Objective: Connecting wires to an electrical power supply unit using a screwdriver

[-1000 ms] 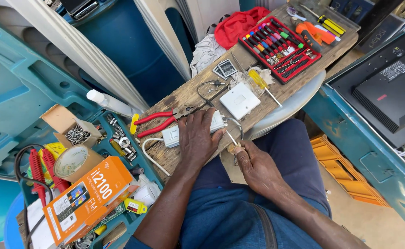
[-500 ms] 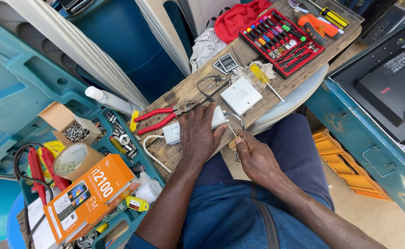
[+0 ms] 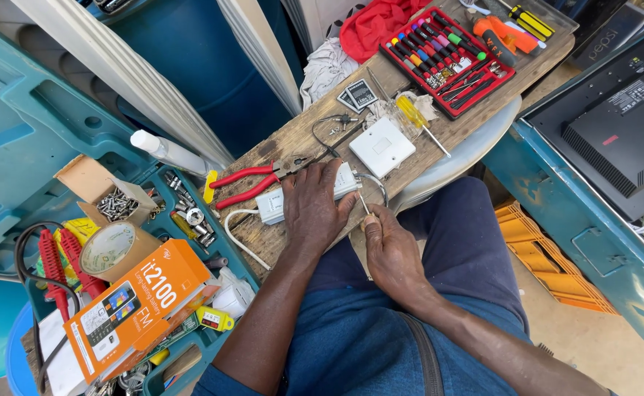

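Weathered wooden plank [image 3: 292, 139], serving as a bench across the person's lap, bearing the items below.

Item 1: left hand [image 3: 311, 213], laid palm down, fingers slightly spread and pressed flat over a small white electrical unit [image 3: 274, 205]; the unit's ends show on either side of the fingers, and a white cable [image 3: 237, 235] loops away from it below the knuckles.

Item 2: right hand [image 3: 388, 246], fingers curled together around the handle of a thin screwdriver [image 3: 363, 205]; thumb tip pressed on the handle's end. The shaft runs up from the fingertips toward the edge of the white unit, just beside the left hand's fingers. Whether the tip touches the unit cannot be told.

Item 3: red-handled pliers [image 3: 252, 183], lying just left of the left fingers, apart from them.

Item 4: white wall switch plate [image 3: 382, 147], flat on the plank just beyond the fingertips of both hands.

Item 5: yellow-handled screwdriver [image 3: 418, 121], beyond the plate.

Item 6: red case of screwdriver bits [image 3: 446, 62], at the far end of the plank, well apart from both hands.

Item 7: orange carton [image 3: 135, 312] and roll of tape [image 3: 113, 246], in a teal tray well left of the left wrist.
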